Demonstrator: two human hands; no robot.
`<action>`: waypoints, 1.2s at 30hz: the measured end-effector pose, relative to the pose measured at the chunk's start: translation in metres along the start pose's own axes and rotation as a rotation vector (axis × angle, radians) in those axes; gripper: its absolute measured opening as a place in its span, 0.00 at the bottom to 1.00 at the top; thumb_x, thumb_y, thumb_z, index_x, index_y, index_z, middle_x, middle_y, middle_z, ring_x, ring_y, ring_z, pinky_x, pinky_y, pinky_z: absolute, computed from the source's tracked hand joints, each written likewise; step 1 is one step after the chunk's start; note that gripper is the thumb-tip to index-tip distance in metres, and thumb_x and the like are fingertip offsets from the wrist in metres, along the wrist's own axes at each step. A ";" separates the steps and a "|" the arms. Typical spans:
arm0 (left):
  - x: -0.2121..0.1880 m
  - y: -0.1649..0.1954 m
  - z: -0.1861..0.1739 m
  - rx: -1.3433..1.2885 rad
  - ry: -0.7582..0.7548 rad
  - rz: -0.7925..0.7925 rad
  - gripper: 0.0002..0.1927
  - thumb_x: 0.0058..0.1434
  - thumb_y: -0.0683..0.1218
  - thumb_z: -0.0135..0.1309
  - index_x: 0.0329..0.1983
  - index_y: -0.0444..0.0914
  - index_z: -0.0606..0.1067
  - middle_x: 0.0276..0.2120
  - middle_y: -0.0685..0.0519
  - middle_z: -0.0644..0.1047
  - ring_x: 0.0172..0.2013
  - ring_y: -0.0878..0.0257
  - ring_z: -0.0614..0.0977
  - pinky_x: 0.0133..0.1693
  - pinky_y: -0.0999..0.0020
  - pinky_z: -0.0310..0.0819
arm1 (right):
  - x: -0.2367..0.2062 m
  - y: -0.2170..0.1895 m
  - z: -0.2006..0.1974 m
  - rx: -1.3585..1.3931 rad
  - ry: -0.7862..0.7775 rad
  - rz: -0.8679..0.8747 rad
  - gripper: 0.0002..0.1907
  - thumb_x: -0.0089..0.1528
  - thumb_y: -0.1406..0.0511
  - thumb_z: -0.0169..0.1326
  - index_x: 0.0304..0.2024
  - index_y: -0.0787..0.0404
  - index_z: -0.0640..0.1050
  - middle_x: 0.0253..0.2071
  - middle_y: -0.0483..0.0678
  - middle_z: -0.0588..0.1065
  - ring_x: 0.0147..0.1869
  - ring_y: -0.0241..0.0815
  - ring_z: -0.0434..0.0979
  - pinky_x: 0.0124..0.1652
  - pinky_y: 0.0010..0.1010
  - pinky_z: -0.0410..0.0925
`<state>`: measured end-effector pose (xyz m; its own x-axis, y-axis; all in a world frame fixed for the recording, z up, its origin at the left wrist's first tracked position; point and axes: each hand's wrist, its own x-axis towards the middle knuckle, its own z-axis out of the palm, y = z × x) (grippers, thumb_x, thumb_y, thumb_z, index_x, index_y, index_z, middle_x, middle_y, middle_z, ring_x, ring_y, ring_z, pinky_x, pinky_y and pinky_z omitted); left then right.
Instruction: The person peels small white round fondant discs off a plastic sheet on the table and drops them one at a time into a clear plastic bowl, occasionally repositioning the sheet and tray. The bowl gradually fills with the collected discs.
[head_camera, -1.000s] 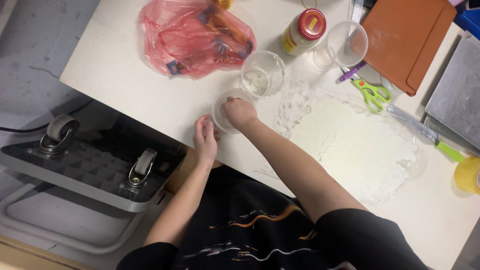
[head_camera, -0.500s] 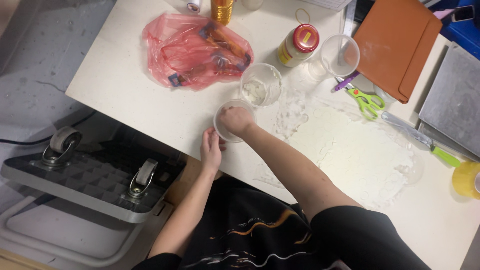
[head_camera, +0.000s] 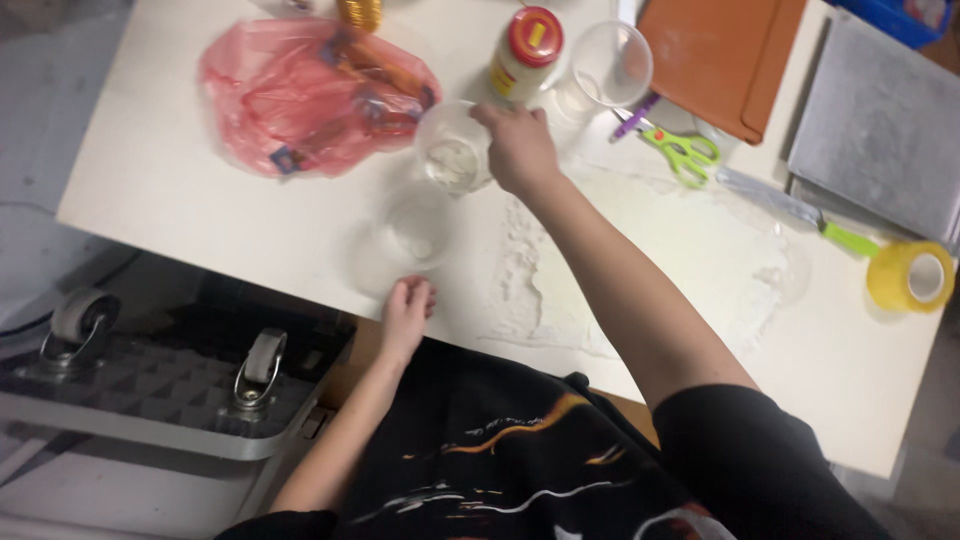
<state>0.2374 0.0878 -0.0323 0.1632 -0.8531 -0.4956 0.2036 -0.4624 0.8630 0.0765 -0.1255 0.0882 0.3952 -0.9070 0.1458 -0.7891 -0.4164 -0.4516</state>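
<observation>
My right hand (head_camera: 520, 150) reaches across the white table (head_camera: 170, 210) and pinches the rim of a clear plastic cup (head_camera: 447, 150) that has white powder in its bottom. A second clear cup (head_camera: 412, 232) stands closer to me, near the table's front edge, with only a trace of powder inside. My left hand (head_camera: 407, 305) rests on the front edge just below that cup, fingers curled and holding nothing. White powder is spread over the table (head_camera: 530, 270) beside my right forearm.
A pink plastic bag (head_camera: 290, 100) lies at the far left. A red-lidded jar (head_camera: 525, 50), a third clear cup (head_camera: 610, 62), green scissors (head_camera: 685, 152), an orange folder (head_camera: 720, 50), a grey tray (head_camera: 880, 120) and a yellow tape roll (head_camera: 910, 275) sit to the right. A wheeled cart (head_camera: 150, 390) stands below.
My right hand has left the near cup and moved away from me to the cup with powder. My left hand has stayed at the table edge.
</observation>
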 end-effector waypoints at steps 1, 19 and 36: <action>-0.001 -0.005 0.007 0.113 -0.034 0.053 0.17 0.70 0.49 0.52 0.54 0.32 0.73 0.42 0.47 0.81 0.40 0.61 0.80 0.43 0.65 0.76 | 0.003 0.001 0.003 -0.108 -0.049 -0.017 0.14 0.57 0.73 0.55 0.45 0.56 0.80 0.36 0.52 0.79 0.48 0.52 0.76 0.50 0.46 0.66; 0.032 0.009 0.113 0.400 -0.372 -0.369 0.32 0.60 0.55 0.61 0.63 0.33 0.69 0.48 0.47 0.80 0.39 0.63 0.78 0.40 0.68 0.74 | -0.253 0.082 0.015 0.651 0.296 0.775 0.12 0.67 0.61 0.54 0.39 0.63 0.84 0.37 0.47 0.82 0.43 0.37 0.82 0.46 0.28 0.73; 0.027 0.002 0.131 -0.314 -0.437 -0.417 0.04 0.70 0.40 0.43 0.40 0.34 0.63 0.49 0.38 0.75 0.49 0.50 0.80 0.52 0.47 0.82 | -0.273 0.073 0.041 0.827 0.165 0.824 0.17 0.66 0.64 0.54 0.57 0.63 0.77 0.48 0.47 0.81 0.49 0.37 0.80 0.48 0.28 0.73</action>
<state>0.1156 0.0319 -0.0313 -0.3816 -0.6683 -0.6385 0.4458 -0.7382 0.5062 -0.0697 0.0939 -0.0204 -0.2048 -0.9056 -0.3714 -0.2088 0.4112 -0.8873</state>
